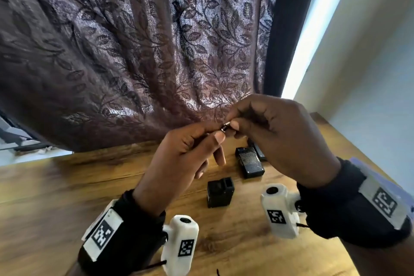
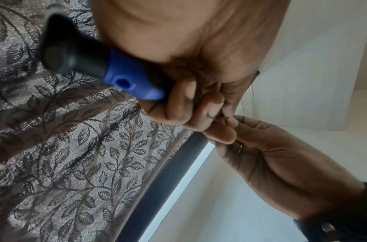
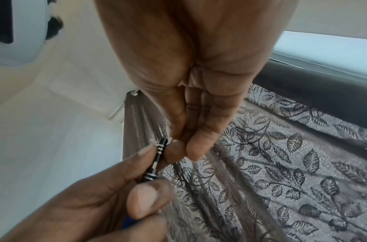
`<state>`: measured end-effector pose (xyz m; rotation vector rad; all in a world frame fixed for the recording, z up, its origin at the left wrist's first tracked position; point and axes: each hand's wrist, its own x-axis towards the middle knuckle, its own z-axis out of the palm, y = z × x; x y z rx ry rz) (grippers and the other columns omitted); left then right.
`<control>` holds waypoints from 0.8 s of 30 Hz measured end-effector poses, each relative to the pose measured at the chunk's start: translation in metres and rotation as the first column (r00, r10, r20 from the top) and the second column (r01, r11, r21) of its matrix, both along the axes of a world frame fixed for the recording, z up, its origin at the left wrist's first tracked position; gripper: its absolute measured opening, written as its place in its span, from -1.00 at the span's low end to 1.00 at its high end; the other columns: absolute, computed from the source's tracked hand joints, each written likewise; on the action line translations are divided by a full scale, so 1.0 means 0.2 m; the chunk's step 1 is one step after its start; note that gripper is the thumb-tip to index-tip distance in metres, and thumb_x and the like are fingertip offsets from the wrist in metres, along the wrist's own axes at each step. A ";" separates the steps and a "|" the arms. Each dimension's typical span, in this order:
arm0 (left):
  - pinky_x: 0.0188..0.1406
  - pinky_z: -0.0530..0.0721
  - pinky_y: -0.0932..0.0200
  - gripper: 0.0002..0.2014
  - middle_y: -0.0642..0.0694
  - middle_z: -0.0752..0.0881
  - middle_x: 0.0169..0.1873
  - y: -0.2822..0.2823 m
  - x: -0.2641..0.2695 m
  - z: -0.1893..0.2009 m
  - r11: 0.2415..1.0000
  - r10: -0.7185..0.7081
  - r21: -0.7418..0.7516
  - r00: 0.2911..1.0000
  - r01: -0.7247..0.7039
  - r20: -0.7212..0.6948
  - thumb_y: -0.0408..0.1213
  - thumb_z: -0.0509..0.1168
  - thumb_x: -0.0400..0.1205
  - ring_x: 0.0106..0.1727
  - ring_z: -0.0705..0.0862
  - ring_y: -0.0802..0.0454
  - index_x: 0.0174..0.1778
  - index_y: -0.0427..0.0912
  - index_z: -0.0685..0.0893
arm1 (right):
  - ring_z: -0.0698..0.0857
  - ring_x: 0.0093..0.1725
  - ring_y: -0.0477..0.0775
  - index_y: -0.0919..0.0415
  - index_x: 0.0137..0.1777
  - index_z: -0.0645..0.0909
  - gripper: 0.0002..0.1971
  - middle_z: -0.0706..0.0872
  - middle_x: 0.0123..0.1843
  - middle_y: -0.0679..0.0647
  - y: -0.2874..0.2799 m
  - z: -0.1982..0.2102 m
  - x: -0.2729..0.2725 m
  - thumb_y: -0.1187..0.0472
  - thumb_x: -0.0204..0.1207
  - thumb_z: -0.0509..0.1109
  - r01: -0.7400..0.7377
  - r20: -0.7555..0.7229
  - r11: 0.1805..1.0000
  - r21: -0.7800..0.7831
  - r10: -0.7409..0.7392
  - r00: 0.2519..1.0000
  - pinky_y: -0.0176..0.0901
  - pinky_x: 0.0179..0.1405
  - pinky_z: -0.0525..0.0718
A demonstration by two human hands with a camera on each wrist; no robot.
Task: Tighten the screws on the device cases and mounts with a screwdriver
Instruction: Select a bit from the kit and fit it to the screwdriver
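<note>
Both hands are raised above the wooden table point(image 1: 67, 186). My left hand point(image 1: 190, 152) grips a screwdriver with a blue and black handle point(image 2: 108, 68); the handle's butt sticks out of the fist in the left wrist view. Its black, silver-ringed bit holder point(image 3: 157, 157) points up between the hands. My right hand point(image 1: 268, 132) pinches the tip of that holder point(image 1: 224, 128) with thumb and fingertips. Below the hands lie a black carbon-patterned device case point(image 1: 249, 162) and a small black boxy mount point(image 1: 220, 195). The bit itself is hidden by the fingers.
A dark leaf-patterned curtain point(image 1: 134, 51) hangs just behind the hands, down to the table's far edge. A white wall point(image 1: 369, 74) stands at the right. Another dark part point(image 1: 259, 152) lies behind the case, half hidden by my right hand.
</note>
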<state>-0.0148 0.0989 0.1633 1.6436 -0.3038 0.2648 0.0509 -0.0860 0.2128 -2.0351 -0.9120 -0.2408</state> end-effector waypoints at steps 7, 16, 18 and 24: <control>-0.62 0.35 0.33 -0.76 -0.28 0.75 -0.36 -0.02 -0.01 0.00 0.998 -0.012 -0.054 1.000 0.010 -0.028 -0.13 0.25 0.73 -0.61 0.40 0.02 0.12 0.13 0.83 | 0.82 -0.15 -0.05 0.10 0.01 0.79 -0.91 0.84 -0.19 -0.11 -0.03 0.02 0.00 0.30 0.59 0.53 0.012 0.027 1.000 0.017 -0.012 1.000 -0.03 -0.14 0.75; -0.65 0.34 0.38 -0.77 -0.23 0.74 -0.41 -0.04 -0.02 -0.01 0.996 -0.006 -0.094 1.000 0.003 -0.031 -0.20 0.24 0.75 -0.62 0.37 -0.01 0.24 -0.13 0.73 | 0.84 -0.09 -0.12 0.05 0.01 0.80 -0.91 0.85 -0.16 -0.17 -0.03 0.03 -0.03 0.26 0.58 0.53 0.038 -0.015 0.998 0.042 -0.037 0.999 0.00 -0.07 0.80; -0.65 0.33 0.38 -0.76 -0.25 0.74 -0.41 -0.04 -0.02 -0.01 0.995 -0.007 -0.095 0.999 0.004 -0.031 -0.21 0.25 0.75 -0.62 0.37 0.00 0.25 -0.14 0.73 | 0.85 -0.09 -0.09 0.05 0.00 0.80 -0.90 0.86 -0.16 -0.14 -0.03 0.02 -0.03 0.27 0.58 0.53 0.031 -0.028 0.998 0.057 -0.030 0.999 0.09 -0.05 0.81; -0.63 0.35 0.37 -0.78 -0.27 0.74 -0.39 -0.04 -0.03 0.00 0.995 -0.023 -0.097 0.999 0.020 -0.029 -0.18 0.25 0.75 -0.60 0.38 -0.02 0.24 -0.03 0.75 | 0.84 -0.09 -0.07 0.04 0.01 0.81 -0.89 0.86 -0.16 -0.15 -0.03 0.02 -0.04 0.27 0.57 0.54 0.032 0.012 0.999 0.029 -0.032 0.999 0.11 -0.07 0.80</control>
